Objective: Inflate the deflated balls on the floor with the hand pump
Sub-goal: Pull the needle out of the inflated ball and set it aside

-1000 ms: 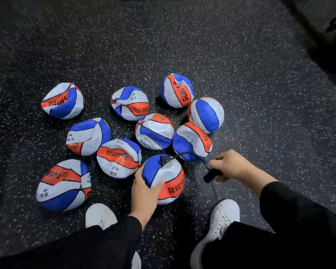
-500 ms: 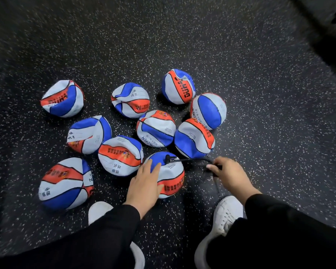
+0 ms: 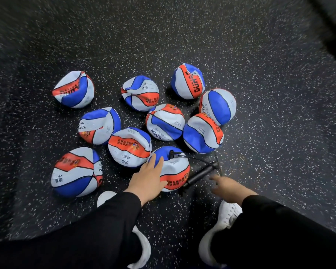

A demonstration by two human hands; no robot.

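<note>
Soft, crumpled panels of the nearest ball (image 3: 173, 169), low and just left of centre in the frame, lay under the left hand (image 3: 146, 180), whose grip was flat and released, fingers straight on the blue panel. The hose (image 3: 194, 158) sat plugged into its valve. Just right, the blurred right hand (image 3: 226, 186) hung loose beside the black hand pump (image 3: 200, 176), grasping nothing. The ball looked light and yielding; steadying it near the valve seemed wise. Nine other balls (image 3: 129, 147) lay beyond on the speckled floor (image 3: 270, 133).

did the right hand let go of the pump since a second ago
Yes. The right hand has released the pump, which now lies on the floor beside the near ball.
</note>
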